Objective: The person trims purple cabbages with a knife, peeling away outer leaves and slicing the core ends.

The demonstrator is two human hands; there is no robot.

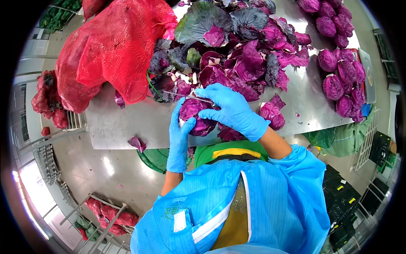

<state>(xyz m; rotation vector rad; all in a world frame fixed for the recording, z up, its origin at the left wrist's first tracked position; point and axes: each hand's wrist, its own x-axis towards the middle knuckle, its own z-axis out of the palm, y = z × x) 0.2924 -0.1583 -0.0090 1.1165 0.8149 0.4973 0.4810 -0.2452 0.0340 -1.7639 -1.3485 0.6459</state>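
Observation:
A red cabbage (193, 109) sits between my two blue-gloved hands near the front edge of the steel table (114, 131). My left hand (179, 134) cups its left side, with the thumb pressed against the front. A knife (186, 96) with a thin blade points left across the top of the cabbage. My right hand (233, 111) grips the knife, its thumb resting on the cabbage; the handle is hidden by the fingers. Just right of that hand lies another cabbage with loose leaves (272, 113). Behind both hands is a heap of cut-off cabbage leaves (247, 61).
A full red mesh sack (118, 51) stands on the table's left. Whole trimmed cabbages (344, 82) are stacked along the right side. A loose leaf (137, 144) hangs at the front edge. Black crates (340, 194) stand on the floor to the right.

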